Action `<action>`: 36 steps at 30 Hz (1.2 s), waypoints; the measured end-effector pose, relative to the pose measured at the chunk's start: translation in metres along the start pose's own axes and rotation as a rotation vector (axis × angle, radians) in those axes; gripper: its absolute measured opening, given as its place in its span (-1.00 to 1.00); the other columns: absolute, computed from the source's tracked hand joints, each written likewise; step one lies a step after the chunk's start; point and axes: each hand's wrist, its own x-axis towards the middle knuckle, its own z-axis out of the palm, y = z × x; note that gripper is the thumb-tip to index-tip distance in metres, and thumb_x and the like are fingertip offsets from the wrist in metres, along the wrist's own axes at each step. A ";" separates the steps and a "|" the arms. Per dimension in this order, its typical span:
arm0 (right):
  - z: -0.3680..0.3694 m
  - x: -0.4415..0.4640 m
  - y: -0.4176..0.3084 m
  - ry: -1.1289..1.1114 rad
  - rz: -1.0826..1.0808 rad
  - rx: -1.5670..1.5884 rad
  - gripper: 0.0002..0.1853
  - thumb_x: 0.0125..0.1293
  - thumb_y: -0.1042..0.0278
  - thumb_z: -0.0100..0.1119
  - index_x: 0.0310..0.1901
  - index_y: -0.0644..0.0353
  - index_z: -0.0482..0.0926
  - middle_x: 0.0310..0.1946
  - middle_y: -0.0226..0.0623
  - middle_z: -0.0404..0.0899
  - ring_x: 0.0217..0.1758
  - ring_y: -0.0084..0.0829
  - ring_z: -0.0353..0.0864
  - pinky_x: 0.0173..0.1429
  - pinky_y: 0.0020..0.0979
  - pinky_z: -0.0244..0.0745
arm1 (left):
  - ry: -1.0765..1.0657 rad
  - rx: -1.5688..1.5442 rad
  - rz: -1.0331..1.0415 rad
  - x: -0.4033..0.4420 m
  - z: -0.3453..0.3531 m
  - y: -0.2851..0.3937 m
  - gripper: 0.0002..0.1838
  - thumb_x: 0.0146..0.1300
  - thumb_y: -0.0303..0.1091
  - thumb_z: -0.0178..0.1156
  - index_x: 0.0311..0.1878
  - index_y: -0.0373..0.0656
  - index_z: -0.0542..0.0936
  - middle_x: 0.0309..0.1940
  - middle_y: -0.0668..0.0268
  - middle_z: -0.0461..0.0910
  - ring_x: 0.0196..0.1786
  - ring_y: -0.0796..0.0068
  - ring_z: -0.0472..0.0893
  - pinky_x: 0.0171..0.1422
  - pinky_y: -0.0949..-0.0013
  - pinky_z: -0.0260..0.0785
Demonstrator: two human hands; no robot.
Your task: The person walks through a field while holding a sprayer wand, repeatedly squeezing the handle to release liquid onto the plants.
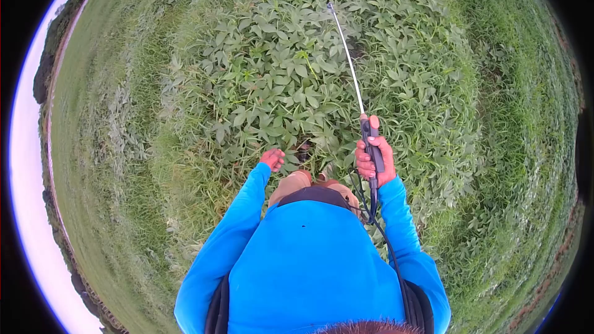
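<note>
My right hand (376,159) is wrapped round the black handle of a spray wand (350,65). The wand's thin metal tube reaches forward and slightly left over leafy green plants (278,55), its nozzle (330,6) close above the leaves. A faint haze shows near the nozzle. From the bottom of the handle a black hose (387,241) loops down along my right arm. My left hand (272,159) hangs low at my left side with its fingers curled in, and nothing shows in it. Leaves lie just beyond that hand.
Dense grass and weeds (136,148) grow on both sides of the leafy plants. A darker furrow (492,86) runs along the right. Black straps (218,306) pass under my arms. Trees (46,68) line the far left edge beneath a pale sky.
</note>
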 end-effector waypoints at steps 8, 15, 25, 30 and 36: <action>0.048 0.042 -0.011 -0.129 0.267 -0.079 -0.73 0.24 0.08 0.06 -0.33 0.12 0.35 -0.64 -0.45 0.28 -0.80 -0.63 0.17 -0.80 -0.55 0.17 | 0.188 0.134 -0.217 -0.029 -0.029 -0.044 -0.74 0.22 -0.10 0.06 -0.20 -0.06 0.55 -0.54 0.37 0.50 -0.61 0.49 0.41 -0.56 0.33 0.27; 0.113 0.116 -0.018 -0.270 0.408 -0.286 -0.71 0.21 0.04 0.07 -0.35 0.08 0.34 -0.64 -0.51 0.24 -0.78 -0.68 0.16 -0.81 -0.58 0.14 | 0.172 0.112 -0.279 -0.029 -0.042 -0.054 -0.72 0.17 -0.09 0.07 -0.22 -0.08 0.54 -0.53 0.31 0.52 -0.58 0.44 0.46 -0.55 0.31 0.27; 0.148 0.190 -0.028 -0.418 0.616 -0.367 -0.71 0.21 0.03 0.06 -0.36 0.07 0.33 -0.63 -0.54 0.24 -0.77 -0.69 0.15 -0.80 -0.59 0.13 | 0.104 0.092 -0.180 0.029 -0.038 0.009 -0.70 0.29 -0.13 -0.03 -0.12 -0.14 0.48 -0.49 0.31 0.48 -0.65 0.49 0.39 -0.66 0.35 0.23; 0.160 0.236 -0.057 -0.428 0.614 -0.337 -0.69 0.18 0.02 0.10 -0.37 0.08 0.34 -0.64 -0.52 0.25 -0.80 -0.67 0.15 -0.80 -0.57 0.13 | 0.143 0.086 -0.099 0.048 -0.036 0.044 -0.66 0.26 -0.04 0.02 -0.12 -0.10 0.55 -0.45 0.31 0.54 -0.57 0.48 0.47 -0.57 0.33 0.32; 0.164 0.279 -0.087 -0.360 0.465 -0.282 -0.69 0.18 0.03 0.13 -0.41 0.09 0.36 -0.67 -0.51 0.25 -0.79 -0.65 0.17 -0.78 -0.58 0.14 | 0.152 0.081 0.012 0.079 -0.048 0.045 -0.59 0.17 0.01 0.05 -0.09 -0.10 0.57 -0.46 0.28 0.58 -0.59 0.48 0.49 -0.61 0.36 0.33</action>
